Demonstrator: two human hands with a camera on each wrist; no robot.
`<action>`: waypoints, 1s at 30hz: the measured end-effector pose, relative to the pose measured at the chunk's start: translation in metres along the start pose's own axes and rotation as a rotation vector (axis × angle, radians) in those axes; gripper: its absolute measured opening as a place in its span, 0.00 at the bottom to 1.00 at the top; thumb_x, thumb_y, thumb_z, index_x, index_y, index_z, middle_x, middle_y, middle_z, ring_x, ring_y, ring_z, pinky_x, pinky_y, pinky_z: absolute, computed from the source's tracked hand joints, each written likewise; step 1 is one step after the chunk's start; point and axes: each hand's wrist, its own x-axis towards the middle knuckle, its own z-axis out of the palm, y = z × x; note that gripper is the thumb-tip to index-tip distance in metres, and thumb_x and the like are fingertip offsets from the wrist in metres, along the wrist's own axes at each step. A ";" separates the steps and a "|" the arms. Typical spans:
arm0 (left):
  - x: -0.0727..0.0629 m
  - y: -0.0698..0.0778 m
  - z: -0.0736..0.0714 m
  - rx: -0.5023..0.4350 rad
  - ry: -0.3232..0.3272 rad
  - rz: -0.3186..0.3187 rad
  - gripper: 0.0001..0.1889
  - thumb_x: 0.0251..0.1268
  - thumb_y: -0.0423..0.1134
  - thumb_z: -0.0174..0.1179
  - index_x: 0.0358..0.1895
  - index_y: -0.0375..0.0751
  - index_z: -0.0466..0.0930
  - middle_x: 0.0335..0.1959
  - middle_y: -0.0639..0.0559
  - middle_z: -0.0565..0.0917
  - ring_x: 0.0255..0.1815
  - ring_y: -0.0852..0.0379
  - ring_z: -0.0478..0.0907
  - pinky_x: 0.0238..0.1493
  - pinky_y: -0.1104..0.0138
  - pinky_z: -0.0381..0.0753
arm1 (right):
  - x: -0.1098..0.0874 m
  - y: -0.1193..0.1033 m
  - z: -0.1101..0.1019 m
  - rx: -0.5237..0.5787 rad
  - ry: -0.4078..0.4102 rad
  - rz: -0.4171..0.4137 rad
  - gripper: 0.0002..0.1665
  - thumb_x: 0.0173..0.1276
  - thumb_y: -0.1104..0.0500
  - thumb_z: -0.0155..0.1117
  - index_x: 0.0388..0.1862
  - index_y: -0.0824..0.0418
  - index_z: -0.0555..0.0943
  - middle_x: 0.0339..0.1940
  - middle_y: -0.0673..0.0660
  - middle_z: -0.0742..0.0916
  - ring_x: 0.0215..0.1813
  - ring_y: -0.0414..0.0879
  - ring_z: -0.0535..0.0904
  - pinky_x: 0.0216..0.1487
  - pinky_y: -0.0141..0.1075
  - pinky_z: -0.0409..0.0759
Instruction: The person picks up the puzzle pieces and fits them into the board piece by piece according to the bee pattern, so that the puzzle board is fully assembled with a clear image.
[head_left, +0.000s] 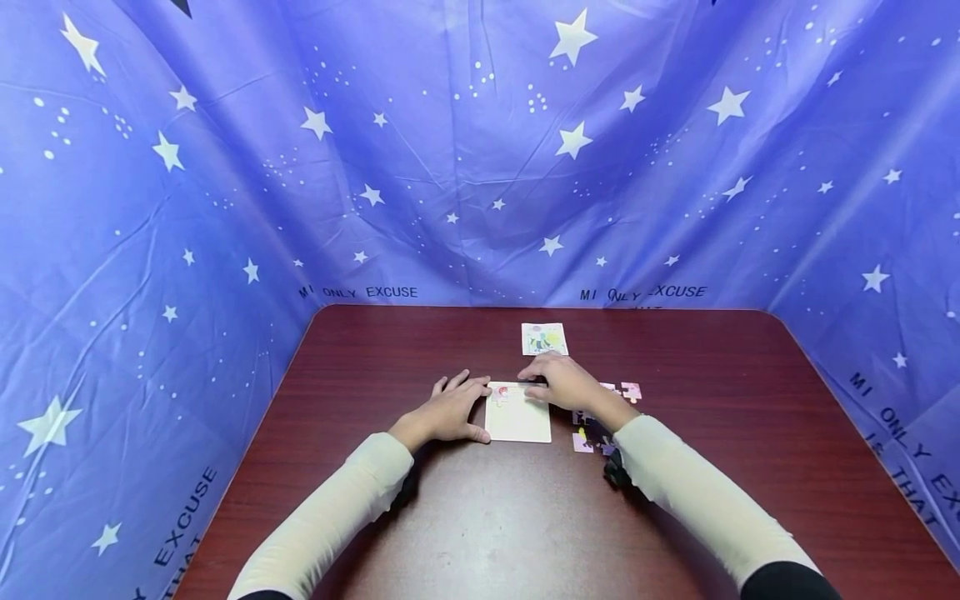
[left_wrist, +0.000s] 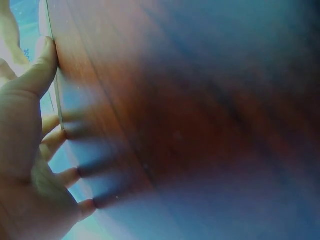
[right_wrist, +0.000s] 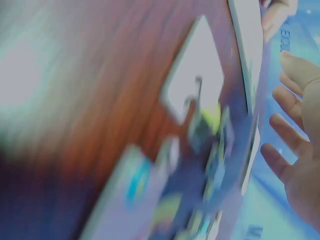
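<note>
A pale square puzzle board [head_left: 519, 425] lies on the table with one pink-and-red jigsaw piece [head_left: 499, 396] at its far left corner. Along the board's left edge rests my left hand [head_left: 448, 414], fingers spread; its thumb [left_wrist: 46, 55] touches the edge in the left wrist view. My right hand [head_left: 564, 383] hovers over the far right corner of the board. In the right wrist view the right hand [right_wrist: 305, 135] has loosely bent, separated fingers, and nothing shows between them. Loose jigsaw pieces [right_wrist: 200, 70] lie below that wrist, blurred and partly hidden by the forearm in the head view.
A square picture card [head_left: 544, 339] lies beyond the board, near the right hand. Several jigsaw pieces [head_left: 583, 442] are grouped right of the board, with another piece [head_left: 632, 392] farther back. Blue star-printed curtains [head_left: 480, 167] surround the dark red wooden table [head_left: 480, 517].
</note>
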 end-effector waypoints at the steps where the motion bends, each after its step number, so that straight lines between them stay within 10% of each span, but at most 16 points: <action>1: 0.000 0.000 0.000 0.001 -0.002 0.000 0.46 0.52 0.67 0.71 0.73 0.49 0.68 0.82 0.52 0.61 0.84 0.37 0.49 0.74 0.33 0.51 | -0.004 0.003 -0.003 -0.002 0.003 0.004 0.18 0.67 0.52 0.71 0.54 0.55 0.88 0.49 0.53 0.90 0.58 0.52 0.83 0.66 0.50 0.76; 30: 0.000 -0.002 0.001 0.004 0.002 0.000 0.47 0.52 0.66 0.71 0.74 0.49 0.68 0.81 0.53 0.61 0.84 0.38 0.49 0.75 0.33 0.51 | -0.096 0.078 -0.043 -0.009 -0.037 0.140 0.20 0.64 0.61 0.72 0.56 0.60 0.87 0.49 0.58 0.88 0.57 0.61 0.80 0.63 0.58 0.73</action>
